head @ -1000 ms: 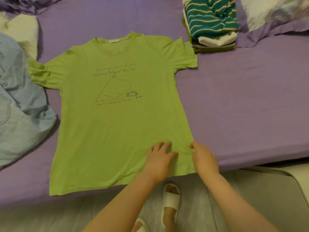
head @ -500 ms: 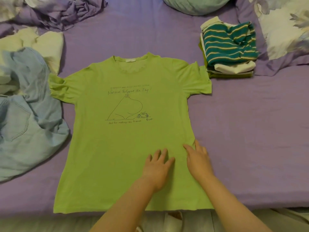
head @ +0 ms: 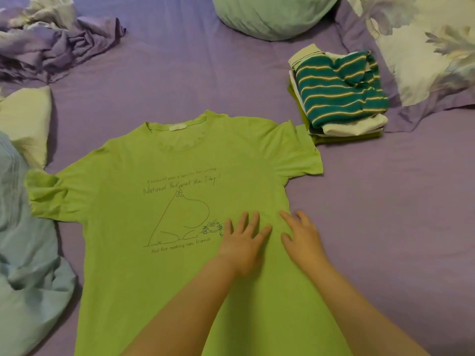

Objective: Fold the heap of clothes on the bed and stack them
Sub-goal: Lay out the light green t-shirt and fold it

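— So, which step is it now, do you think?

— I would say the smoothing step. The green T-shirt (head: 164, 265) lies flat on the purple bed (head: 385, 227), front side up, with the drawing and the lettering visible. Both sleeves are out to the sides, and nothing is folded over yet.

— And the hands?

— The left hand (head: 243, 246) lies flat on the shirt just beside the drawing, fingers straight and spread. The right hand (head: 303, 244) lies flat next to it at the right side seam, fingers also spread. Neither one grips the cloth; they only press on it.

— What does the next move ask for?

— In my opinion, one side must be taken at the sleeve and the hem and folded toward the middle. For this the fingers have to pinch the edge, because flat palms cannot lift it.

— Where will it go afterwards?

— Probably on the folded stack (head: 341, 98), which sits well behind the right sleeve, with a striped teal piece on top. More clothes wait at the left: a light blue garment (head: 23, 253) touching the left sleeve, and a crumpled purple heap (head: 51, 44) in the far corner.
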{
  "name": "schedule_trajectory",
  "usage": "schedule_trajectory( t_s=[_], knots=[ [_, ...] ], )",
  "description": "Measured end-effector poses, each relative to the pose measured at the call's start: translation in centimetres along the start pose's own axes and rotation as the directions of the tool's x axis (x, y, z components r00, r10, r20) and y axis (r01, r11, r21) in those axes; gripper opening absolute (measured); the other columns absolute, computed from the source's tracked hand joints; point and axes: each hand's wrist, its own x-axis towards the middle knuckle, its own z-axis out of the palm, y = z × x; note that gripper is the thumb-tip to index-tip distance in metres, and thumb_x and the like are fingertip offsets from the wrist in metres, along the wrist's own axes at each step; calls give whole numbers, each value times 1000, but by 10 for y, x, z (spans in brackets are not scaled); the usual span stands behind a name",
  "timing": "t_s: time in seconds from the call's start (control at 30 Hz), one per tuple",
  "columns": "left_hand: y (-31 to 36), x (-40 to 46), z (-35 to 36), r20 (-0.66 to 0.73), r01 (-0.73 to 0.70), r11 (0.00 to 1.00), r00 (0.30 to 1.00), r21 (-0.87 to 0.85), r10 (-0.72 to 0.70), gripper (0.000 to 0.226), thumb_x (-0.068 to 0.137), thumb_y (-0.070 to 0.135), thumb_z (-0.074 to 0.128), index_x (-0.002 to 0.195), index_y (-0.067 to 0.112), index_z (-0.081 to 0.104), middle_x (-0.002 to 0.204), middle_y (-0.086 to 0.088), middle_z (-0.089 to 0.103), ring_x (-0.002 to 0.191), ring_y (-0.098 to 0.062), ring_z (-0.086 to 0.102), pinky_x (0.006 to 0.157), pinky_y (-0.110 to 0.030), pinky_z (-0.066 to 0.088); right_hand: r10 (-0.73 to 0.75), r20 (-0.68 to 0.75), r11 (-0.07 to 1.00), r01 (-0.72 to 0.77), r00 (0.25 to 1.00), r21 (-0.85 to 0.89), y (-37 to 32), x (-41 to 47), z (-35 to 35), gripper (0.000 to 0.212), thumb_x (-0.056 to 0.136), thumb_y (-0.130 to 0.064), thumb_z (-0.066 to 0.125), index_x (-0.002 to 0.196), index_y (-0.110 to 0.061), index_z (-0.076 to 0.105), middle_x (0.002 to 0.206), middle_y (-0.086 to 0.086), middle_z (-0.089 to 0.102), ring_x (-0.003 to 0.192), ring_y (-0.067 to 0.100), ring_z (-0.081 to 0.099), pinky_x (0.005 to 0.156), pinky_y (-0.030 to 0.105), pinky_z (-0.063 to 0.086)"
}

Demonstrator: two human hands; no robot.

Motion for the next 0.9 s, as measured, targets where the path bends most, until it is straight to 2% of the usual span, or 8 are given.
schedule_trajectory(
  t_s=[0.17, 0.3, 0.4, 0.5, 0.6, 0.73, 0.8, 0.9],
  knots=[
    [-40, 49, -43, -37, -37, 995, 998, 91, 41, 72, 98, 47, 37, 152, 30, -8, 158, -8, -20, 145, -32, -18, 115, -58, -4, 51, -54, 999, -50, 997, 13, -24, 61, -10, 48, 96, -27, 50, 142, -35, 39, 156, 15, 16, 135, 33, 28, 109, 29, 21],
    [-66, 88, -73, -63, -47, 993, 997, 110, 54, 79, 93, 54, 42, 151, 33, -7, 158, -6, -21, 145, -31, -19, 115, -59, -4, 138, -171, 979, -108, 976, 174, -7, 86, -14, 46, 92, 1, 48, 130, -24, 57, 154, 6, 28, 127, 34, 42, 105, 33, 34],
    [-76, 113, -90, -65, -71, 992, 995, 100, 78, 91, 86, 63, 49, 151, 34, -8, 158, -5, -23, 144, -31, -21, 115, -60, -4, 231, -230, 926, -141, 945, 349, -8, 93, -10, 48, 84, 5, 52, 124, -19, 62, 150, 9, 35, 125, 33, 46, 105, 38, 39],
    [-79, 132, -99, -56, -77, 995, 995, 64, 81, 106, 77, 69, 57, 150, 35, -11, 157, -4, -25, 143, -33, -24, 113, -64, -4, 400, -256, 633, -64, 880, 771, -25, 104, -17, 53, 80, 5, 54, 119, -31, 58, 133, 15, 47, 109, 25, 56, 96, 35, 46],
    [-76, 143, -101, -27, -69, 997, 997, 18, 69, 115, 71, 73, 60, 149, 36, -16, 155, -3, -30, 141, -33, -29, 111, -67, -6, 505, -180, 306, 20, 844, 952, -33, 118, -32, 61, 83, 10, 57, 124, -35, 48, 116, 8, 61, 96, 14, 63, 80, 22, 53],
    [-80, 154, -106, -117, -9, 999, 993, 33, 13, 109, 71, 83, 46, 149, 36, -14, 155, -5, -30, 140, -34, -29, 110, -65, -11, 637, -168, 151, 92, 752, 984, -33, 139, -51, 55, 86, 3, 62, 133, -22, 49, 122, 7, 62, 103, 16, 63, 83, 30, 54],
    [-88, 161, -110, -185, 43, 998, 982, 50, -33, 97, 78, 83, 31, 150, 35, -13, 155, -6, -28, 141, -35, -28, 110, -63, -13, 689, -160, 156, 70, 707, 985, -30, 149, -56, 60, 86, 5, 61, 138, -19, 45, 125, 8, 59, 104, 18, 61, 81, 27, 53],
    [-98, 176, -116, -230, -19, 990, 972, 138, 51, 83, 85, 77, 17, 150, 35, -13, 157, -2, -25, 142, -31, -27, 111, -62, -13, 713, -102, 130, 13, 694, 991, -25, 156, -61, 77, 85, 5, 62, 147, -22, 26, 123, 5, 52, 107, 20, 57, 87, 32, 47]
  ],
)
